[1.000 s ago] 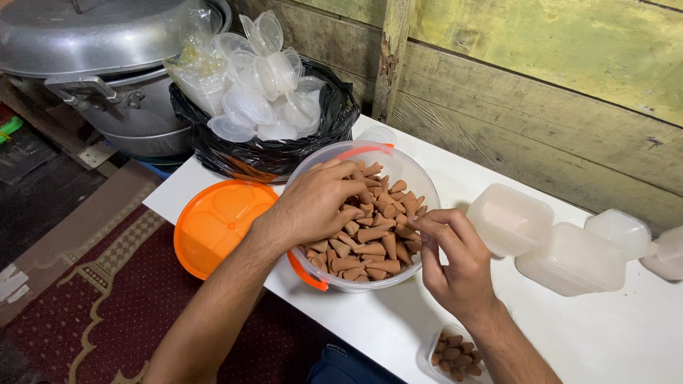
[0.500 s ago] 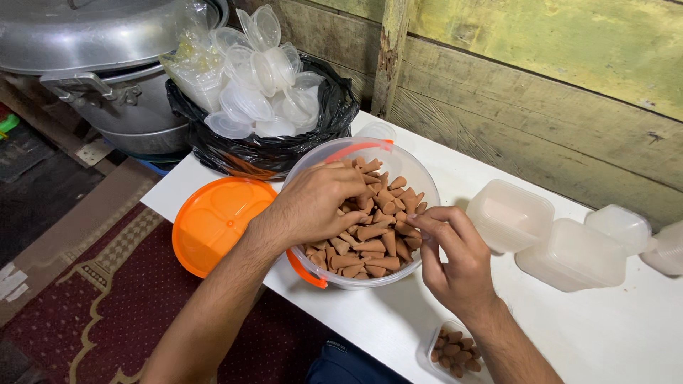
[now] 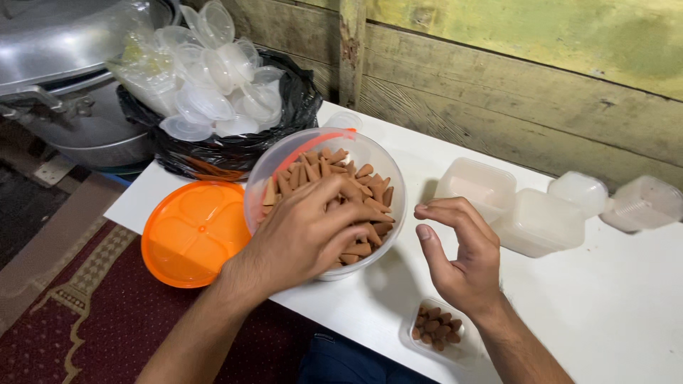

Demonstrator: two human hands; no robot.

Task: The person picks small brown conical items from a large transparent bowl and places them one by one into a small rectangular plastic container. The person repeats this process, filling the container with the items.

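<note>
Left hand (image 3: 309,235) reaches into the round clear tub (image 3: 377,160) at centre of the white table (image 3: 640,313), fingers curled down into the heap of brown cone-shaped pieces (image 3: 356,181), closing on some, though how many sit under the palm cannot be seen. Right hand (image 3: 462,256) hovers just at the tub's 3 o'clock, above the table, fingers bent and drawn narrow, thumb near the fingertips; whether a piece is pinched there I cannot tell. Orange lid (image 3: 192,231) lies flat at the tub's 9 o'clock, partly overhanging the table edge. Small clear tray (image 3: 437,331) at the tub's 5 o'clock, below the right wrist, already holds a layer of the same cones. Lidded translucent boxes (image 3: 512,206) stand at 3 o'clock, toward the plank wall (image 3: 541,78). Black bag (image 3: 284,114) at 11 o'clock is heaped with clear round lids (image 3: 213,92); a big metal pot (image 3: 64,64) sits beyond it. Risks, as I judge them: the tub sits near the table's front edge with the left forearm pressing in from that side, so a hard scoop could tip or slide it; cones could drop between tub and tray and roll to the carpet; the overhanging lid could be knocked off by the forearm. Hard to make out: the tray's near corner is cut off at the frame bottom, the tub's floor is buried, and the rightmost box is clipped by the edge.
</note>
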